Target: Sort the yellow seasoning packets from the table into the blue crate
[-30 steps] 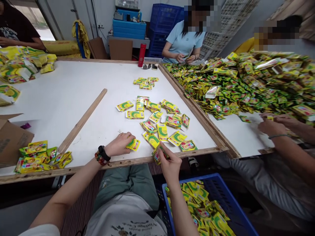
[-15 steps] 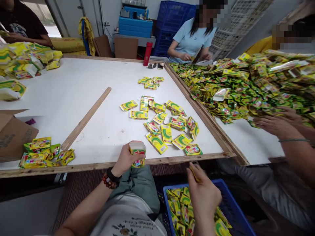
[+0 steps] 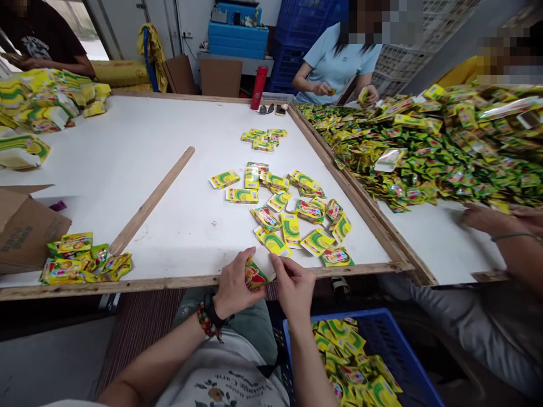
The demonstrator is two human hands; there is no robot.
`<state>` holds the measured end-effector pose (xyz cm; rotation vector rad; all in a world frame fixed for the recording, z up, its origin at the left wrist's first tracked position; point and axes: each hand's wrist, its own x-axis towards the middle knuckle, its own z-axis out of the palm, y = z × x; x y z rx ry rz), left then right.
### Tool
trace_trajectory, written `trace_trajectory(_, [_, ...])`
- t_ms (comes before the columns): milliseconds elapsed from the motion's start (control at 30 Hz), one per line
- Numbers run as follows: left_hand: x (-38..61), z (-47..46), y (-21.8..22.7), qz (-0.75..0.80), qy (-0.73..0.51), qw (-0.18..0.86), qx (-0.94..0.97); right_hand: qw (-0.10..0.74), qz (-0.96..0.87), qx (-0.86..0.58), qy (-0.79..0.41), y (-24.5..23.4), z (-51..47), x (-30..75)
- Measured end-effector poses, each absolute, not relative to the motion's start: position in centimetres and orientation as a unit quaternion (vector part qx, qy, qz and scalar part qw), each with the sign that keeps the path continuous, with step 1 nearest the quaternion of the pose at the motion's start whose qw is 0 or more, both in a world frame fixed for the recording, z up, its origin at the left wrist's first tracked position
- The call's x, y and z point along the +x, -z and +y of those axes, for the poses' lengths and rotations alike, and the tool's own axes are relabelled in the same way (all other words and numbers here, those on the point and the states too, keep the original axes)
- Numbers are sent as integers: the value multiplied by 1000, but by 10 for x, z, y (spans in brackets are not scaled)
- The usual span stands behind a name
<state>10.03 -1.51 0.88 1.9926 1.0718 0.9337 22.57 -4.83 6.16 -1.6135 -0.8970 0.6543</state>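
Yellow-and-green foil sachet [image 3: 255,275] is held up just over the front wooden edge [image 3: 148,284] of the white table [image 3: 106,147]. Main risk: the foil looks slick, so a loose grip could let it slip off the edge onto the person's green trousers [image 3: 258,339] or into the blue plastic crate [image 3: 394,339] at lower right, mixing it w/ the yellow sachets [image 3: 352,362] inside. Tugging hard on one corner could crease or tear it. Knuckles dropping fwd could also nudge the loose flat sachets [image 3: 291,229] lying just ahead on the board.

Left hand [image 3: 235,285] is curled round the sachet's left side, holding it. Right hand [image 3: 294,288] is just right of it, fingers narrowed & up against its right edge; can't tell if they actually pinch it. The sachet sits btwn the two hands.

Around: long wooden strip [image 3: 153,200] lies at an angle left of centre on the table, small heap of sachets [image 3: 80,260] at lower left next to a brown cardboard box [image 3: 25,232]. Large mound of sachets [image 3: 424,152] fills the right, w/ a co-worker's hands [image 3: 483,219] at its lower edge.
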Motion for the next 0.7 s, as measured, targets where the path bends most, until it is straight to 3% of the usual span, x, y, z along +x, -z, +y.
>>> trace_trajectory(233, [102,-16,17,363,-452,286,763,578,-361,-548,-485,-53,-43,220])
trace_trajectory(367, [103,-11,5,389,-392,339,762,559,-416,-542,-470,-50,-45,219])
trace_trajectory(567, [104,-9,-5,430,-307,360,769,529,-475,-625,-323,-44,-47,213])
trace_trajectory(700, [106,-7,-1,441,-301,355,767,500,-494,-618,-352,-47,-41,220])
